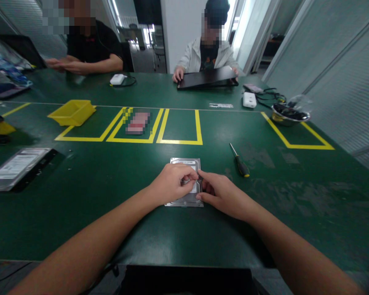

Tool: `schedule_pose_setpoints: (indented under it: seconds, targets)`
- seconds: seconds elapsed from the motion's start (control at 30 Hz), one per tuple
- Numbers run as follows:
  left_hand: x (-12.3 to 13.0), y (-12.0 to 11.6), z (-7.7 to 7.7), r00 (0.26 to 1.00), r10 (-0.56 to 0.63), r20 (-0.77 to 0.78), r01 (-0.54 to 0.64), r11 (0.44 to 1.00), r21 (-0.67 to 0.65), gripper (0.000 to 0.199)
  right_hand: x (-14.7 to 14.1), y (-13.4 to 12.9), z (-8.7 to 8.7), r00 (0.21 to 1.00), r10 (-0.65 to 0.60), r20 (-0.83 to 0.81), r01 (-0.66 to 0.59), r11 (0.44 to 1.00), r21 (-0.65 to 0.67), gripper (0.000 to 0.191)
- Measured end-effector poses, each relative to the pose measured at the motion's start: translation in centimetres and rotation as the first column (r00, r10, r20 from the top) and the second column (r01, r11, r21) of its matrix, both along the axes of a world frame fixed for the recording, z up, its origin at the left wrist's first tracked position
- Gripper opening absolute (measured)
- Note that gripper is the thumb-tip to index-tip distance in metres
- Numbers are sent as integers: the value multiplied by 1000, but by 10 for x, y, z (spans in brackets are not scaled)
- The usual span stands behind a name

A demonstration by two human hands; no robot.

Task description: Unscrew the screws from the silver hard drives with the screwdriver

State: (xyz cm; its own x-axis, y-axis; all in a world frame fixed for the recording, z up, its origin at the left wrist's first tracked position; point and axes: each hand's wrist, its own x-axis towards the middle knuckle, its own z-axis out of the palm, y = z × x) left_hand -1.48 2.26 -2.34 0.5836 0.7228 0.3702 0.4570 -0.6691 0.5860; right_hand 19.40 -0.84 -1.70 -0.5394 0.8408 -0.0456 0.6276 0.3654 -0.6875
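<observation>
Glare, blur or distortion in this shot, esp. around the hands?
Head view: soft sheen on the green table, nearer than the drive; head view: bright backlight at the top; head view: right partition leans, likely wide-angle distortion; head view: pixelation masks pink item; head view: left hand and right hand fairly sharp.

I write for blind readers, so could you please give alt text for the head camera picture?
The wearer's left hand and right hand are close together over what looks like a silver hard drive on a green table. A screwdriver lies to the right. Across the table, a co-worker holds a dark flat panel.
</observation>
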Motion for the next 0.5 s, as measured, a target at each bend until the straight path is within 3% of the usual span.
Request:
schedule_pose_setpoints:
  seconds: [0.5]
  targets:
    - [4, 9, 5, 975, -35, -219, 44, 998, 38, 7, -1, -1, 3, 1000, 7, -18, -7, 1000, 7, 20]
